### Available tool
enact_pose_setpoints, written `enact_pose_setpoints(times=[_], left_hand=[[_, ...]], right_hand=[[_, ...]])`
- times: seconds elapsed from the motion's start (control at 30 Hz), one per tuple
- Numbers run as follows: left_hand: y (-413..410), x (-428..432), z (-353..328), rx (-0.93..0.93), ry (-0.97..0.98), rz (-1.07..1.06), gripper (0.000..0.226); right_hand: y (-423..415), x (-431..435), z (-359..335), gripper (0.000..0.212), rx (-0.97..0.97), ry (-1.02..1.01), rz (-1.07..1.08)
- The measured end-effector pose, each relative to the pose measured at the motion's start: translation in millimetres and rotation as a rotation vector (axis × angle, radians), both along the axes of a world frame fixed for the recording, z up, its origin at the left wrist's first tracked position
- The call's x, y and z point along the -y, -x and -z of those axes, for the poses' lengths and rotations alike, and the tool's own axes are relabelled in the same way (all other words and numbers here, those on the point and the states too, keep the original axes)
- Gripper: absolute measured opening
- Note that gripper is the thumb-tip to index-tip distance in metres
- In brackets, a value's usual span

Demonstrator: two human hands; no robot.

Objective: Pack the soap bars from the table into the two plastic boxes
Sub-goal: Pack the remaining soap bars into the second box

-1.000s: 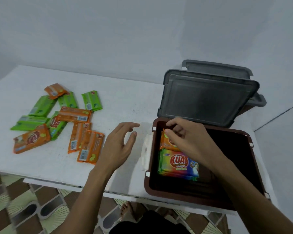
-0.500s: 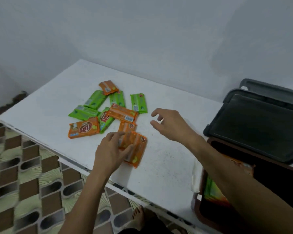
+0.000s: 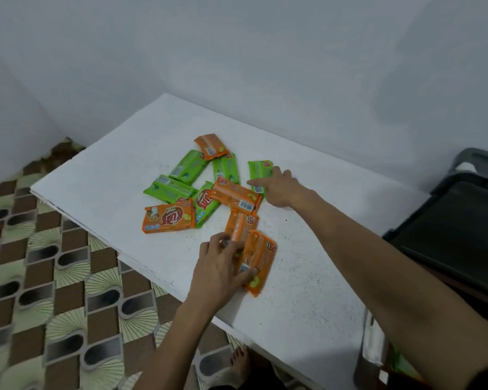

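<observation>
Ten soap bars in wrappers lie in a loose group on the white table; five are green and five are orange. I take the orange bar with the big red logo as the landmark, the one at the near left of the group, with its printed face up.

Just to its right, and touching it, a green bar with a red logo lies tilted. Behind the landmark there is a green bar, and further behind two more green bars and a small orange bar at the far end. To the right of the landmark, an orange bar with a barcode lies partly over the green ones.

The left hand is to the near right of the landmark. Its fingers and thumb close on two orange bars which lie side by side on the table; the bars are not lifted.

The right hand is far to the right of the landmark. It lies with spread fingers on a green bar, pressing it but not closed around it.

Well to the right of the landmark, at the edge of the view, stand the grey lids of the plastic boxes, open, and a small part of a brown box with something green inside.
</observation>
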State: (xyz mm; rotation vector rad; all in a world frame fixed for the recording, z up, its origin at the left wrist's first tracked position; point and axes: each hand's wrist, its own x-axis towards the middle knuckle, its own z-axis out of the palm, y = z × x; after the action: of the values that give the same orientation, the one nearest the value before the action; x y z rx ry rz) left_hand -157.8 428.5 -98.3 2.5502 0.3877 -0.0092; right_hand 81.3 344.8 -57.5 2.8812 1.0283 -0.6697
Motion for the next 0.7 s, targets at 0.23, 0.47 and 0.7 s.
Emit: enact_pose_setpoints(times=[0.23,0.47,0.7], left_hand=[[-1,0,-4,0.02,0.026,-0.007,0.057],[3,21,-5,0.056,-0.144,0.049,0.034],[-6,26,-10,0.054,-0.274,0.096,0.053]], right_hand=[[-2,5,6,0.029,-0.002,-0.107,0.061],[-1,27,6,0.028,-0.037,-0.361,0.263],[0,65,-29,0.028,-0.087,-0.713,0.411]])
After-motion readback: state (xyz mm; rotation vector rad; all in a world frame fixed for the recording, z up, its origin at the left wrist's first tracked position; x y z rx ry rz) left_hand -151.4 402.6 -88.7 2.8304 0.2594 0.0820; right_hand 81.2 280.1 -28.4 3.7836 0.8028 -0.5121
